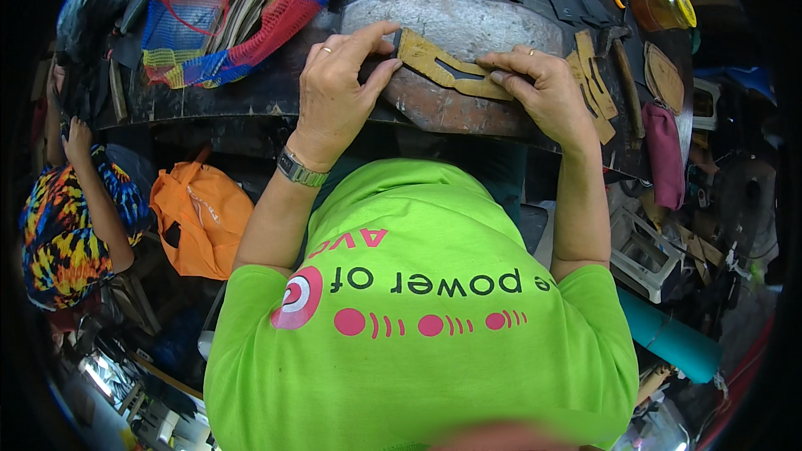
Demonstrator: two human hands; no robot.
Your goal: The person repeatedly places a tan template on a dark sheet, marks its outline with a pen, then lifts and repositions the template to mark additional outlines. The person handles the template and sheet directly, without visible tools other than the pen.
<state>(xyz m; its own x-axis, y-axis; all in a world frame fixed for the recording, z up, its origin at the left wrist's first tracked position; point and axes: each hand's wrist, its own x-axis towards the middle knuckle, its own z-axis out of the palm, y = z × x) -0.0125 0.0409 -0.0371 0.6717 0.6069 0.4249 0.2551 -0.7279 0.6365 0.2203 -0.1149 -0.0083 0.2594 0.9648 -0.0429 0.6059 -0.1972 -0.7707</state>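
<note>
Your left hand [338, 83] pinches the near end of a tan cut-out leather piece [443, 67], thumb and forefinger closed on its edge. Your right hand [543, 88] presses fingertips flat on the piece's other end, so that grip is closed down on it too. The piece lies on a worn grey stone slab [468, 21] on the dark counter [217, 92]. More tan cut-outs [593, 83] and a hammer [622, 63] lie just right of your right hand.

Left hand [334, 92] and right hand [539, 88] pinch opposite ends of a tan cut-out leather piece [443, 67], flat on a grey stone slab [468, 21] at the workbench [209, 100] near edge. Hammer [622, 67] and more tan pieces [595, 88] lie right of the slab; mesh bag [242, 12] lies left.
</note>
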